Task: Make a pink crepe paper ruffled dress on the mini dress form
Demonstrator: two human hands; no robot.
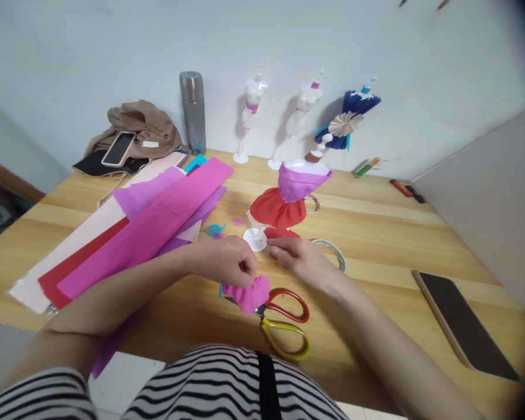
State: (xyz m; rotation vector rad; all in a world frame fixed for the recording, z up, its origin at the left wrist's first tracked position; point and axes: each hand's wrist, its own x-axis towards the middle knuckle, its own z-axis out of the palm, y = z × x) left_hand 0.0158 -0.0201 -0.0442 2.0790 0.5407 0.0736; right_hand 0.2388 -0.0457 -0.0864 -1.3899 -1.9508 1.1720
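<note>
My left hand [225,259] is closed in a pinch on a gathered piece of pink crepe paper [251,296], just above the scissors. The scissors [289,344], with one red and one yellow handle, lie with their blades partly under the pink piece. My right hand [304,262] has thumb and fingers pressed together beside the white round base [254,240] of a small mannequin; whatever it may pinch is too small to make out. That mannequin wears a purple top [304,182] and a gathered red skirt [277,209].
Sheets of coloured crepe paper [157,221] spread over the left. A roll of tape [339,256] lies beyond my right hand. A large phone [464,324] is at the right. Along the wall stand more mannequins [254,99] and a grey flask [193,114].
</note>
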